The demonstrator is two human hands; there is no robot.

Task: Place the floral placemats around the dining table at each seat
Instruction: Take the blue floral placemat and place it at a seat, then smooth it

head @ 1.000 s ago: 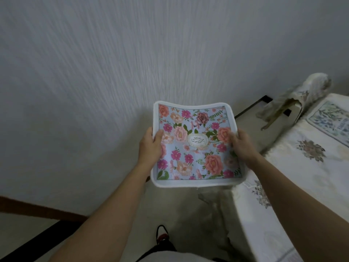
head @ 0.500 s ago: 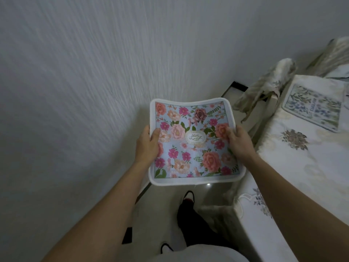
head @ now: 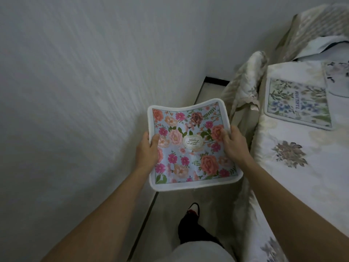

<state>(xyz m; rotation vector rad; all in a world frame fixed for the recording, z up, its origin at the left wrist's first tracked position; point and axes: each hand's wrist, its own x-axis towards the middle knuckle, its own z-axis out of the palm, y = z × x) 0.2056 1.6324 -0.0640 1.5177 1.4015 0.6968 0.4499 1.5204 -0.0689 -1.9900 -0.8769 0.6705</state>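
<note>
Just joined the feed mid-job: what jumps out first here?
The pink-rose floral placemat at centre, held in the air by the left hand and right hand at its side edges. At right, a blue-green placemat lies on the cloth-covered table.

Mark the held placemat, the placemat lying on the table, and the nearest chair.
held placemat (head: 191,143), head view, its centre label
laid placemat (head: 298,104), head view, its printed middle
chair (head: 243,86), head view, its covered backrest

Three floral placemats, two hands, two draped chairs, one dining table.
</note>
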